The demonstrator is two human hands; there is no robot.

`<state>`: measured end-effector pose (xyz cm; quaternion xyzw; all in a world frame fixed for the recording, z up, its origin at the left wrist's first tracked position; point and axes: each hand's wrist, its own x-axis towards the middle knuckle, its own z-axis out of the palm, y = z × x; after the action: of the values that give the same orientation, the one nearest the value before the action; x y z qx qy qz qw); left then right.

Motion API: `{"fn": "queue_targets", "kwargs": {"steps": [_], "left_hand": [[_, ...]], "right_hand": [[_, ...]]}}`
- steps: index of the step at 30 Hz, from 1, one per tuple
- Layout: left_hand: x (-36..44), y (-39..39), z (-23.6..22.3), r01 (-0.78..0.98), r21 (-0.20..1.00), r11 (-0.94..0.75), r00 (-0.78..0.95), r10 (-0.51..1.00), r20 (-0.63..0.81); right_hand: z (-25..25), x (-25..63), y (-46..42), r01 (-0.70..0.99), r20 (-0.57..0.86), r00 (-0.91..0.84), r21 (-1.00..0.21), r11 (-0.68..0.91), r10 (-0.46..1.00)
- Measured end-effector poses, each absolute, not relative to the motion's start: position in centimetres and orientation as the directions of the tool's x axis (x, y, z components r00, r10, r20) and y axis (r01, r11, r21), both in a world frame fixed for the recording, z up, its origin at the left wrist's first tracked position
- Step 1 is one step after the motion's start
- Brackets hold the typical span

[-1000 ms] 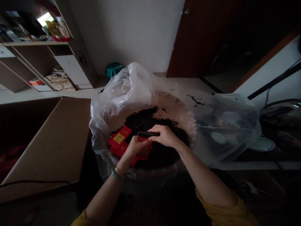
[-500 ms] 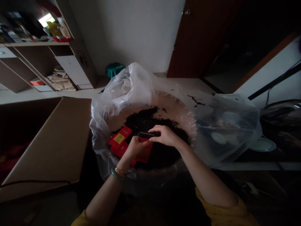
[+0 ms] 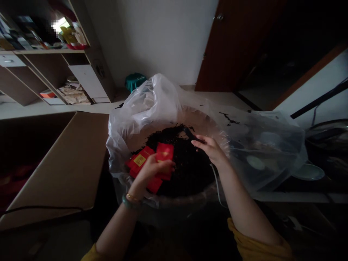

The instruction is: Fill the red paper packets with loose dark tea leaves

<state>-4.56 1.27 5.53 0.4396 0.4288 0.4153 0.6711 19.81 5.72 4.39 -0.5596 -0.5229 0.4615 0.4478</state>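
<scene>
My left hand (image 3: pixel 152 168) is closed on a small red packet (image 3: pixel 165 150) with a gold mark, held above more red packets (image 3: pixel 141 156). Those lie in a pile on the left side of a wide round basket (image 3: pixel 209 117) lined with clear plastic. Dark, loose, leaf-like material (image 3: pixel 187 174) covers much of the basket's bottom. On the right, my right hand (image 3: pixel 213 148) grips a slim black handheld device (image 3: pixel 192 135), its far end tilted up to the left. A white cord (image 3: pixel 216 183) hangs below that hand. The device's exact kind is unclear in the dim light.
A cardboard box (image 3: pixel 62 159) stands open on the left. Bunched clear plastic (image 3: pixel 165 94) rises at the basket's back, and more plastic (image 3: pixel 261 152) spreads over the right, near a pale dish (image 3: pixel 308 172). Shelves (image 3: pixel 49 52) and a brown door (image 3: pixel 233 47) are behind.
My hands have moved apart. The black device has gone right and up with my right hand, away from the red packet, which now stands more upright in my left hand.
</scene>
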Motion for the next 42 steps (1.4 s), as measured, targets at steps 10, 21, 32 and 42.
{"fn": "queue_targets", "kwargs": {"steps": [10,21,32,42], "left_hand": [[-10.0,3.1,6.7,0.401,0.900,-0.169,-0.091,0.971,0.223],[-9.1,3.9,2.5,0.986,0.154,0.059,-0.074,0.993,0.093],[-4.8,1.8,2.5,0.525,0.850,-0.045,0.089,0.996,-0.002],[-3.9,1.2,2.2,0.249,0.967,0.048,0.015,0.998,-0.053]], "right_hand": [[2.6,19.8,6.7,0.282,-0.029,0.058,-0.958,-0.045,0.998],[-2.9,19.3,6.9,0.830,0.061,-0.030,-0.555,0.059,0.998],[0.8,14.1,4.3,0.639,0.525,-0.242,-0.547,0.541,0.816],[0.8,11.3,1.5,0.780,0.782,-0.210,-0.227,0.583,0.586]]}}
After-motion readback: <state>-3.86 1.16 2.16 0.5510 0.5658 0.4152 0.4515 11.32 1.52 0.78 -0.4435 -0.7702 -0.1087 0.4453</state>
